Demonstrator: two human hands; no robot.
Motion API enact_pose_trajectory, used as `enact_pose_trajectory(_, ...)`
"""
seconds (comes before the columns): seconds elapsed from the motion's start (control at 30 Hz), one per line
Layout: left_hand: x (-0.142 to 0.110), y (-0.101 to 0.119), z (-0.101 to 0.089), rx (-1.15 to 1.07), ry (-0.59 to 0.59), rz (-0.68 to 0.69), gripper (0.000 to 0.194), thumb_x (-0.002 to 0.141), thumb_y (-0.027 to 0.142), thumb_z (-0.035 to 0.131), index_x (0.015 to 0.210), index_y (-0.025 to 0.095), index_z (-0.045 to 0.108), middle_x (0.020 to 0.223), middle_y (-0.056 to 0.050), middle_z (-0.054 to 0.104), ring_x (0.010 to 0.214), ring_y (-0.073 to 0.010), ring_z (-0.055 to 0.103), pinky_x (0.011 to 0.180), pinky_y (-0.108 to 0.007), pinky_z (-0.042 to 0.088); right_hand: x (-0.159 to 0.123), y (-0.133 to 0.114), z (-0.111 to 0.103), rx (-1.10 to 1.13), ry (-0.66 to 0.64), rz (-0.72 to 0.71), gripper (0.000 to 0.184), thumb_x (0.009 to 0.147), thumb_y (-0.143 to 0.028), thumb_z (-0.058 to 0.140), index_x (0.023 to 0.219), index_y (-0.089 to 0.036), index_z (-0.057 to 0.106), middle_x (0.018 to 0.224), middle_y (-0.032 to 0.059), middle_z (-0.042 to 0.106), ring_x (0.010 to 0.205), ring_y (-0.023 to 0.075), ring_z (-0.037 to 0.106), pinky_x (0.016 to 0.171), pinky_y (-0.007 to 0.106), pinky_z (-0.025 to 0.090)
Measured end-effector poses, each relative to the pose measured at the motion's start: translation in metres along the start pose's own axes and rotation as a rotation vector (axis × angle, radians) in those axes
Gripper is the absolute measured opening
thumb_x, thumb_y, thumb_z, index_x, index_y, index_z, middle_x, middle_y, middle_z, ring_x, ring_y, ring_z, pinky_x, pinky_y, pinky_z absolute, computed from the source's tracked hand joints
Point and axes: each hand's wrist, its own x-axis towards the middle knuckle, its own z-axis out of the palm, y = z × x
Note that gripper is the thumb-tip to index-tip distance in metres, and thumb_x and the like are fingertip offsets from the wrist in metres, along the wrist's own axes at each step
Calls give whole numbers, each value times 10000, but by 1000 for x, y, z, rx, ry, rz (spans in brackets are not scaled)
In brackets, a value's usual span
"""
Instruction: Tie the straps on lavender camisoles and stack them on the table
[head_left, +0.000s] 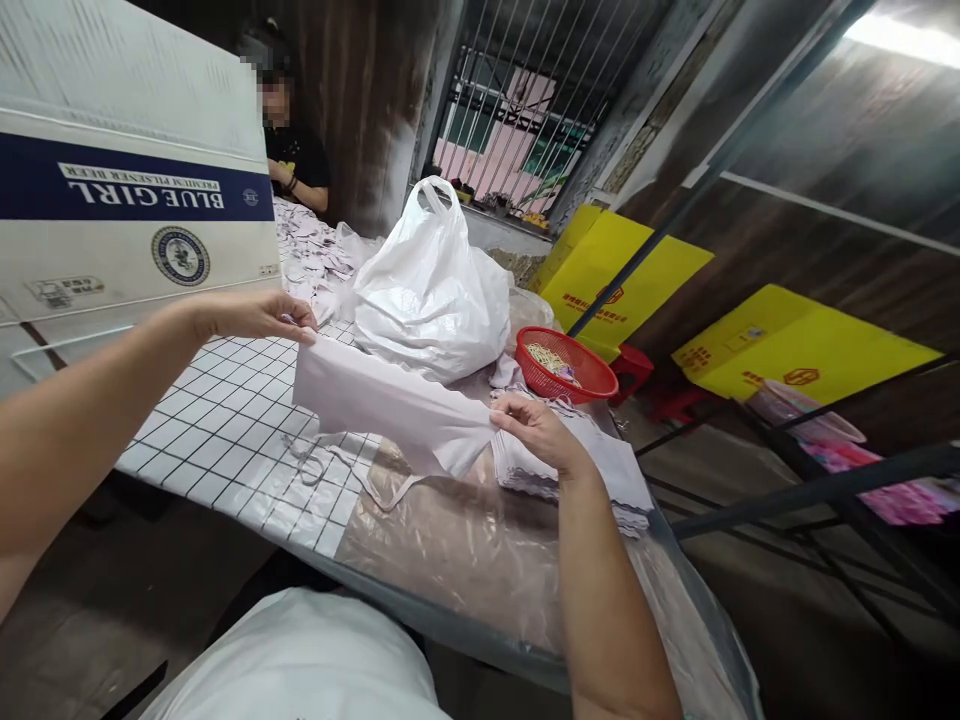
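Note:
A pale lilac fabric piece [390, 395] is stretched between my two hands above the table. My left hand [281, 315] pinches its upper left corner, next to the carton. At its right end, my right hand [529, 425] grips the cloth between thumb and fingers. A thin pale strip [390, 498] hangs in a loop below the fabric and trails over the checked cover. Close by my right hand lies a stack of similar cut fabric pieces [600, 465], partly hidden by the hand and forearm.
A checked, plastic-covered table [225, 440] spans the middle. On it are a white plastic bag [435, 290], a red basket [555, 365] and a fabric heap [315, 255]. A large carton [135, 240] blocks the left. Another person [296, 150] sits behind; a metal bar [825, 490] crosses the right.

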Motion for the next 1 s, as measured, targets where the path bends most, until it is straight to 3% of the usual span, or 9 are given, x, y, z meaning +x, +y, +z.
enact_pose_trajectory(0.07, 5, 0, 13, 80, 148, -62, 209, 714, 323, 743, 716, 140, 640, 675, -6, 606, 625, -123, 497, 566, -219, 373, 1, -1, 8, 59, -19, 56, 423, 774, -588, 681, 670, -187, 598, 679, -15, 535, 677, 140, 503, 676, 277, 420)
enact_pose_trajectory(0.13, 8, 8, 41, 121, 256, -93, 212, 767, 306, 701, 659, 168, 582, 611, -3, 560, 543, -119, 451, 498, -229, 319, 6, -4, 21, 131, -26, 112, 456, 737, -610, 704, 643, -180, 588, 632, -27, 525, 623, 121, 486, 626, 261, 417)
enact_pose_trajectory(0.23, 10, 32, 102, 108, 213, -16, 282, 840, 410, 642, 684, 192, 556, 625, -12, 576, 517, -130, 468, 485, -243, 327, 18, -9, 46, 254, 2, 211, 486, 704, -630, 723, 619, -170, 589, 593, -23, 540, 565, 103, 490, 572, 249, 429)
enact_pose_trajectory(0.3, 10, 52, 141, 121, 128, 153, 328, 842, 486, 638, 722, 192, 559, 671, -28, 614, 542, -144, 503, 499, -253, 349, 26, -13, 60, 326, 17, 273, 493, 692, -631, 732, 607, -166, 593, 556, -21, 540, 531, 96, 498, 542, 241, 438)
enact_pose_trajectory(0.4, 10, 74, 178, 277, 192, 256, 358, 775, 510, 720, 801, 191, 559, 783, -43, 660, 658, -180, 580, 546, -262, 366, 31, -21, 71, 429, 11, 319, 462, 681, -590, 766, 612, -162, 607, 528, -28, 535, 517, 88, 513, 529, 224, 469)
enact_pose_trajectory(0.53, 9, 83, 188, 439, 283, 228, 335, 799, 460, 718, 911, 192, 551, 855, -61, 673, 761, -221, 628, 576, -277, 388, 31, -26, 70, 525, 56, 339, 333, 723, -473, 776, 716, -155, 676, 557, -28, 568, 524, 80, 540, 533, 210, 513)
enact_pose_trajectory(0.67, 1, 81, 188, 363, 413, 231, 306, 797, 427, 713, 923, 201, 550, 924, -72, 677, 806, -228, 640, 602, -288, 431, 32, -23, 72, 586, 120, 374, 216, 751, -360, 757, 746, -149, 708, 570, -20, 586, 530, 76, 548, 558, 214, 544)
enact_pose_trajectory(0.83, 1, 74, 198, -64, 305, 93, 286, 776, 445, 722, 766, 187, 599, 775, -39, 688, 708, -196, 637, 627, -297, 456, 33, -23, 82, 596, 100, 349, 230, 737, -377, 750, 744, -152, 700, 605, -17, 604, 561, 85, 564, 589, 234, 551)
enact_pose_trajectory(1.0, 8, 72, 199, -696, 202, 24, 427, 595, 490, 844, 670, 150, 597, 641, 2, 610, 606, -126, 567, 571, -248, 428, 27, -30, 78, 494, 39, 242, 313, 743, -479, 723, 791, -171, 693, 754, 4, 653, 698, 118, 594, 641, 250, 533)
